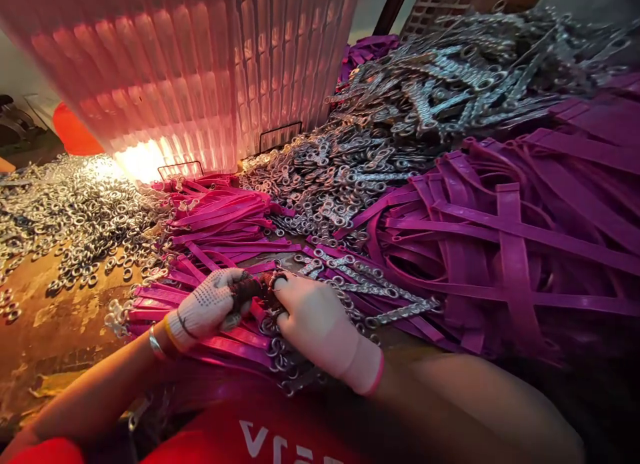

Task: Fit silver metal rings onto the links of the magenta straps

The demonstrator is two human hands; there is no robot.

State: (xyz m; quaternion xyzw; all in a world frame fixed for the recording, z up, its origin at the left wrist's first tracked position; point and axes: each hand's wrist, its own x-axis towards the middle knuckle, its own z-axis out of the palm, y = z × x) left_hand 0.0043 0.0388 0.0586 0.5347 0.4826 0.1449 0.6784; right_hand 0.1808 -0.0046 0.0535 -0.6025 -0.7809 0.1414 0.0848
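Note:
My left hand (213,304), in a dotted white knit glove with dark fingertips, is closed at the middle of the view. Close against it is my right hand (317,317), in a white glove with a pink cuff, its fingers also pinched together. A small dark ring-like piece (280,281) shows at the right thumb; what else the fingers hold is hidden. Under both hands lie flat magenta straps (225,344), some with metal links at their ends. Linked metal ring pieces (367,281) lie just right of my right hand.
Loose metal rings (95,211) spread over the worn table (55,344) at left. A tall heap of linked metal pieces (450,84) rises at back right, beside a large pile of purple straps (520,244). A ribbed translucent panel (200,71), brightly lit low down, stands behind.

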